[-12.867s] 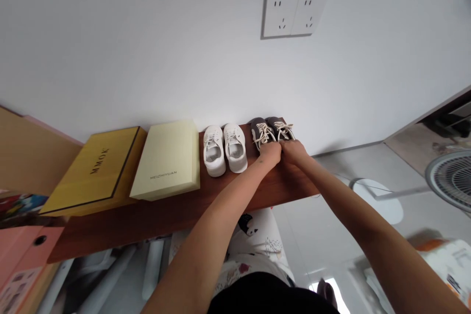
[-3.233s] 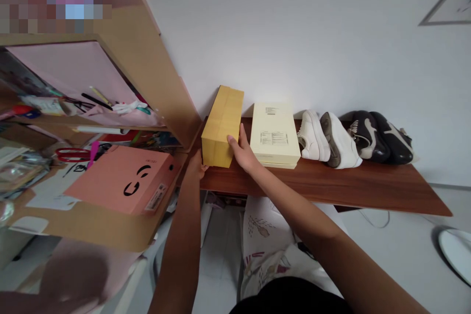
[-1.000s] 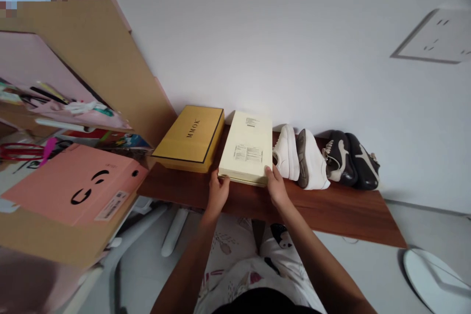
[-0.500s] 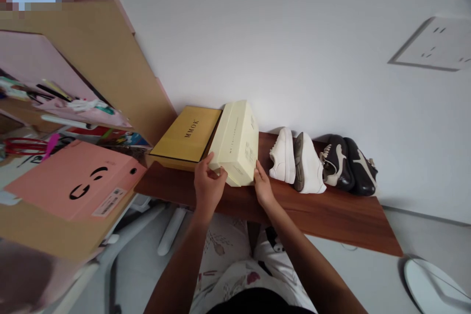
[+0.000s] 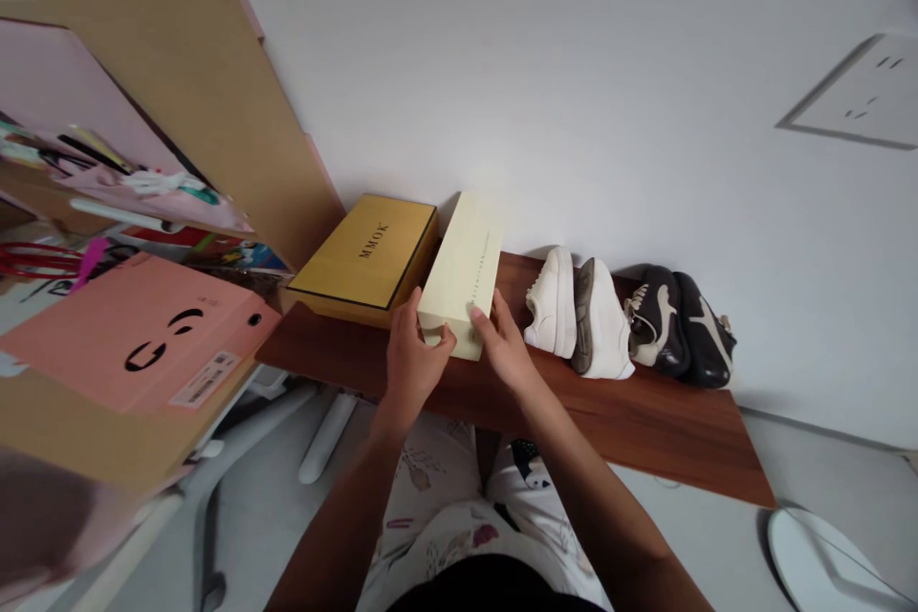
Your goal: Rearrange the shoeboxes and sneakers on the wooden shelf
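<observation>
A cream cardboard box [image 5: 461,268] with small printed lettering stands on the dark wooden shelf board [image 5: 645,421]. My left hand [image 5: 418,354] grips its near left corner, thumb on the near end and fingers along the left side. On the near right edge, my right hand [image 5: 504,339] holds it with the thumb on the top face and fingers down the right side. Just left of it lies a yellow box [image 5: 369,253] marked MMOK, with a narrow gap between the two. To the right are white sneakers [image 5: 555,306], one of them on its side.
Dark sneakers with cream trim [image 5: 656,320] stand farther right on the board. A pink box [image 5: 136,335] lies on the desk [image 5: 43,411] at left, beside a pen organizer. Behind is a white wall [image 5: 574,96] with a socket panel [image 5: 861,96].
The cream box has turned from a tilt to lying flatter, its top face now up. My right thumb has moved onto its top. The view has shifted slightly.
</observation>
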The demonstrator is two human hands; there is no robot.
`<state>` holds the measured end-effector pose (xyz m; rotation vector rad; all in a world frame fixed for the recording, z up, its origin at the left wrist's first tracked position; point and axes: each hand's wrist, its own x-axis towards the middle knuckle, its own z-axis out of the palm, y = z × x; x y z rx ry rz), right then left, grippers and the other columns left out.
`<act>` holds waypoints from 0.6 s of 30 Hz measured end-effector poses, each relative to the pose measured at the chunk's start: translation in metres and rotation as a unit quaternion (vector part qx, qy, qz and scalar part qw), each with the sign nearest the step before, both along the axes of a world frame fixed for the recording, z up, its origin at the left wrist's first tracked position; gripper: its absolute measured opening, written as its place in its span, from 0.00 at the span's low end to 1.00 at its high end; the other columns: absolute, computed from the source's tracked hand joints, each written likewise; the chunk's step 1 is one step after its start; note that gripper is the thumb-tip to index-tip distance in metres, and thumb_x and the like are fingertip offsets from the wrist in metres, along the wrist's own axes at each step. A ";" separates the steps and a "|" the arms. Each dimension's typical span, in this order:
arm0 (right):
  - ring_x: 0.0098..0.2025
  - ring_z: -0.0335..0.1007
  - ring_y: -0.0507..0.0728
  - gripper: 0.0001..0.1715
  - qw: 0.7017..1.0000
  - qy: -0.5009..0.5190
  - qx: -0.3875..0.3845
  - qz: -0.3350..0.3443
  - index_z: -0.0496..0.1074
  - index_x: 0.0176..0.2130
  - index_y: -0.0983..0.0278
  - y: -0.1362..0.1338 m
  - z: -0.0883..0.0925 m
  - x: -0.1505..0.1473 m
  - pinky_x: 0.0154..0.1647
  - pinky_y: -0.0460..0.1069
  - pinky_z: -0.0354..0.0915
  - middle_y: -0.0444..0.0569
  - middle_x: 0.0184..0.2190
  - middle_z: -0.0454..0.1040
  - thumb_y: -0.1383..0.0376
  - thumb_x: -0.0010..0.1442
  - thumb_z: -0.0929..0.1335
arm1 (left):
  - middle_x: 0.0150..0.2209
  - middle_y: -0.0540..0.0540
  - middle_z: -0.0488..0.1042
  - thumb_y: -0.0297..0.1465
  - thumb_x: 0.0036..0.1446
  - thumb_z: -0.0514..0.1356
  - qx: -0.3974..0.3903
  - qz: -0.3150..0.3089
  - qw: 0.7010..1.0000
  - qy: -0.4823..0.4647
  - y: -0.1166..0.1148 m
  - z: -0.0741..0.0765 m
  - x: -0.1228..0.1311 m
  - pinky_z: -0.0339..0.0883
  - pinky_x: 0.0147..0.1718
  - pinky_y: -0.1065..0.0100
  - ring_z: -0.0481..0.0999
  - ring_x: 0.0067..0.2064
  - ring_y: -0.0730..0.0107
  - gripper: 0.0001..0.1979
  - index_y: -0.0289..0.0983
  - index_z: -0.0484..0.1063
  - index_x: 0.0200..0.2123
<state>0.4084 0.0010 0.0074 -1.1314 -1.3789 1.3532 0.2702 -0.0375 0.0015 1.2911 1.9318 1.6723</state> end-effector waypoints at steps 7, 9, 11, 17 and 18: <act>0.73 0.40 0.60 0.46 1.000 -0.003 0.013 0.000 0.45 0.71 0.55 -0.007 0.005 0.008 0.72 0.60 0.40 0.44 0.71 0.50 0.42 0.63 0.61 | 0.53 0.39 0.73 0.40 0.55 0.63 0.002 -0.086 0.987 -0.138 -0.005 -0.018 0.000 0.65 0.55 0.60 0.72 0.55 0.57 0.24 0.38 0.72 0.54; 0.74 0.36 0.58 0.47 1.000 -0.004 0.022 -0.007 0.42 0.72 0.54 -0.009 0.003 0.014 0.73 0.60 0.38 0.42 0.72 0.45 0.41 0.64 0.61 | 0.53 0.38 0.73 0.44 0.60 0.56 -0.018 -0.100 0.974 -0.204 -0.004 -0.033 -0.001 0.63 0.58 0.58 0.71 0.57 0.56 0.23 0.36 0.73 0.52; 0.74 0.34 0.57 0.47 0.999 -0.006 0.030 -0.021 0.40 0.72 0.54 -0.011 0.001 0.022 0.73 0.59 0.37 0.41 0.73 0.43 0.41 0.64 0.60 | 0.54 0.36 0.74 0.44 0.62 0.53 -0.063 -0.081 0.962 -0.255 0.000 -0.050 -0.001 0.61 0.59 0.56 0.71 0.58 0.56 0.22 0.35 0.74 0.49; 0.73 0.39 0.57 0.41 0.996 0.001 0.054 -0.072 0.50 0.70 0.55 -0.018 -0.008 0.040 0.73 0.58 0.39 0.42 0.72 0.46 0.43 0.65 0.59 | 0.52 0.36 0.75 0.43 0.60 0.58 -0.149 -0.054 0.869 -0.469 0.016 -0.067 -0.004 0.68 0.53 0.57 0.75 0.55 0.59 0.18 0.38 0.73 0.47; 0.73 0.42 0.58 0.40 0.996 0.014 0.048 -0.075 0.51 0.69 0.55 -0.020 -0.011 0.042 0.72 0.59 0.42 0.43 0.71 0.48 0.43 0.65 0.59 | 0.52 0.36 0.76 0.44 0.59 0.58 -0.157 -0.057 0.853 -0.495 0.017 -0.065 -0.005 0.69 0.52 0.58 0.76 0.54 0.60 0.18 0.39 0.73 0.46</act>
